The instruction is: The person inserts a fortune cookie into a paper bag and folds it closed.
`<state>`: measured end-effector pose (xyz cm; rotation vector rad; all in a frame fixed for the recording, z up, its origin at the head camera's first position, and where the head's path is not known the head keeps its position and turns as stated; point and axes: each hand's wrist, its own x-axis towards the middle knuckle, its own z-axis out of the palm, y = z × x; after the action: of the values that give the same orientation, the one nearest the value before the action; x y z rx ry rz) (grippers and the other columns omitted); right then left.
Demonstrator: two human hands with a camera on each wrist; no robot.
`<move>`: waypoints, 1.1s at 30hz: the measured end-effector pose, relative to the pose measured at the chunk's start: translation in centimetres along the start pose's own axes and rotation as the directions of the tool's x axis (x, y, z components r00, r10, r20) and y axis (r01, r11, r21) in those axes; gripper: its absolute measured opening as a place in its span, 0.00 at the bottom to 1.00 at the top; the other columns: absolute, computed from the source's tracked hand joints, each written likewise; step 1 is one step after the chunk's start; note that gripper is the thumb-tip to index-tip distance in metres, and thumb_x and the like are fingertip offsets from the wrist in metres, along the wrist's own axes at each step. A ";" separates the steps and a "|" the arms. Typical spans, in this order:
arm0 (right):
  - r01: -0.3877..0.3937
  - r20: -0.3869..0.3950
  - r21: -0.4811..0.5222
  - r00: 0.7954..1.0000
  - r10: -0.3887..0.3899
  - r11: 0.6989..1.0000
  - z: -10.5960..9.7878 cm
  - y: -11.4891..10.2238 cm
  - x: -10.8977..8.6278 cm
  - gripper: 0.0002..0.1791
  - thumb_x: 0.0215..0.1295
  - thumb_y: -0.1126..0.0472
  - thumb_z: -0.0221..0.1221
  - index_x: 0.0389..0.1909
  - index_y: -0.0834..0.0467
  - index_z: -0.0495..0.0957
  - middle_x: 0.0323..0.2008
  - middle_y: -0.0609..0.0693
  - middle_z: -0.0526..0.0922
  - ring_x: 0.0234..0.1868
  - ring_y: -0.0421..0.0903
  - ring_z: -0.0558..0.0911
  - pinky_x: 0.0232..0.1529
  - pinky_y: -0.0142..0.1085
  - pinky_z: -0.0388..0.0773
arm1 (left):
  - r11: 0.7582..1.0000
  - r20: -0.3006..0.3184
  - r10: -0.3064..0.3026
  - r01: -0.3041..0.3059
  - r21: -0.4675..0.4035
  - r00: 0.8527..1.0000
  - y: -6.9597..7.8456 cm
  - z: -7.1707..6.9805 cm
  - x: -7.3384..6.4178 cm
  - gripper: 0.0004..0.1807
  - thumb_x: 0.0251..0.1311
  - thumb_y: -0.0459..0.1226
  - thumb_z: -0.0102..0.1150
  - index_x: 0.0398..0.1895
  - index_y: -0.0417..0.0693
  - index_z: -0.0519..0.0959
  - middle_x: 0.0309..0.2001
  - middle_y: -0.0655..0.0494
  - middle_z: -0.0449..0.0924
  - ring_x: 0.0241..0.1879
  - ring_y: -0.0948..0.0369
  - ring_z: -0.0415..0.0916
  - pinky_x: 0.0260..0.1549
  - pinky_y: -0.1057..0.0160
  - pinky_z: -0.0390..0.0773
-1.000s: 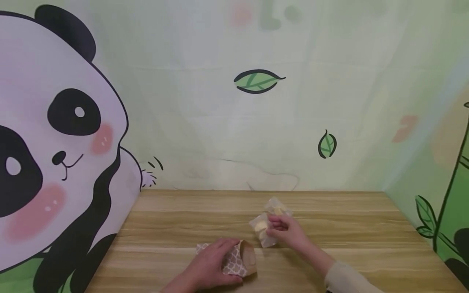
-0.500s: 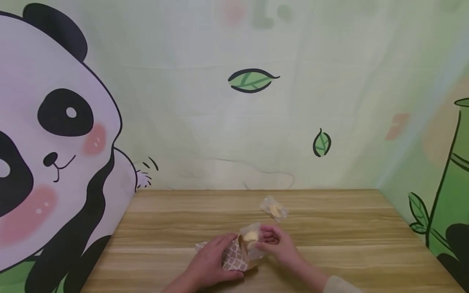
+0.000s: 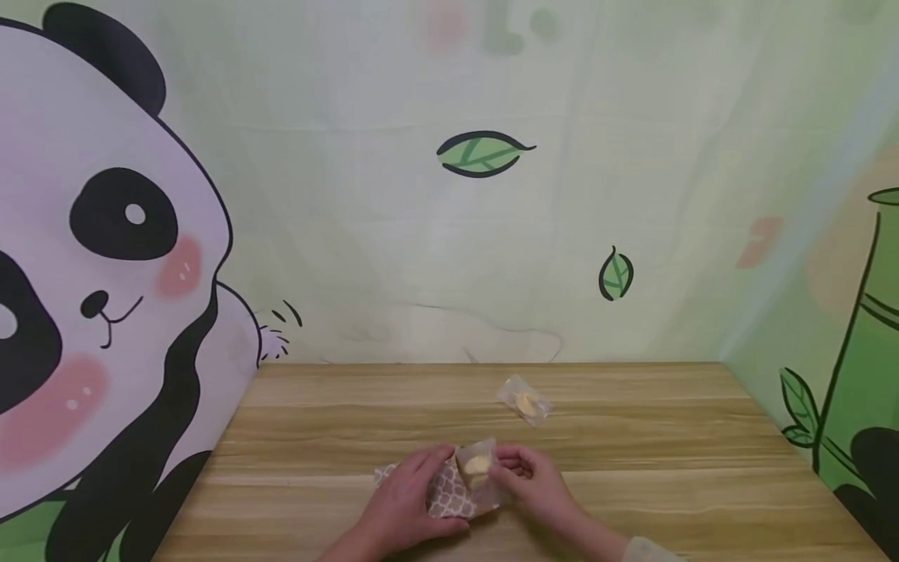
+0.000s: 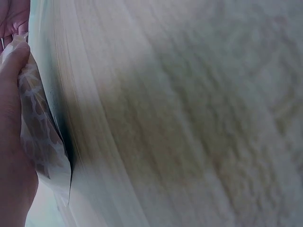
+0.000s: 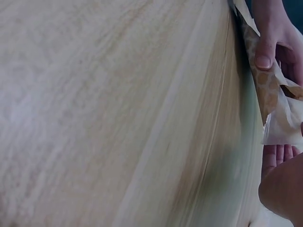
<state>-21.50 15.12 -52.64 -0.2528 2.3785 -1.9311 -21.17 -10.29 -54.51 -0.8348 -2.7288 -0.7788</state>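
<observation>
My left hand (image 3: 403,503) grips a brown paper bag (image 3: 449,492) with a white lattice pattern, thumb on the near side and fingers over the top. The bag lies on its side with its mouth facing right. At that mouth my right hand (image 3: 537,476) pinches a clear packet (image 3: 481,472) holding a pale yellow piece, perhaps a biscuit. How far the packet reaches into the bag, I cannot tell. In the right wrist view the packet (image 5: 286,120) touches the edge of the bag (image 5: 265,87), beside the left thumb.
A second clear packet (image 3: 525,401) with a pale yellow piece lies farther back on the wooden table (image 3: 337,421). Behind the table stands a pale green printed backdrop (image 3: 351,195) with a panda and leaves.
My right hand has lifted one packet from beside the other and brought it left and nearer, to the bag's mouth. The left hand still holds the bag in about the same place.
</observation>
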 end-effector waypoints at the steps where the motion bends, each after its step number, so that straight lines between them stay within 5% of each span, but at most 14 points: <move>1: -0.002 -0.002 -0.013 1.000 0.002 1.000 0.0 0.0 0.0 0.19 0.71 0.65 0.68 0.56 0.73 0.80 0.47 0.58 0.88 0.47 0.47 0.85 0.47 0.29 0.83 | 1.000 0.002 -0.003 0.003 0.001 1.000 0.0 0.0 0.0 0.59 0.48 0.70 0.76 0.79 0.53 0.67 0.71 0.51 0.76 0.66 0.50 0.77 0.61 0.40 0.81; 19: 0.035 0.121 -0.089 0.992 -0.024 0.995 -1.5 -1.0 0.3 0.15 0.69 0.66 0.70 0.48 0.72 0.82 0.41 0.58 0.88 0.42 0.46 0.85 0.41 0.29 0.83 | 1.000 0.013 -0.014 0.014 -0.024 1.000 0.2 -0.1 0.0 0.59 0.49 0.69 0.77 0.80 0.52 0.68 0.74 0.52 0.72 0.69 0.50 0.73 0.64 0.40 0.79; 33: 0.055 0.157 -0.077 0.987 -0.043 0.995 -0.6 -0.6 1.3 0.14 0.67 0.67 0.71 0.49 0.72 0.84 0.40 0.62 0.90 0.38 0.47 0.88 0.38 0.34 0.89 | 0.998 0.040 0.055 -0.057 0.028 0.998 0.8 -0.1 0.6 0.58 0.50 0.67 0.78 0.79 0.50 0.68 0.74 0.53 0.72 0.70 0.52 0.73 0.68 0.46 0.77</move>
<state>-22.84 15.38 -51.87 -0.4535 2.3726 -1.7646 -21.17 -9.49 -53.94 -0.9253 -2.7305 -0.7168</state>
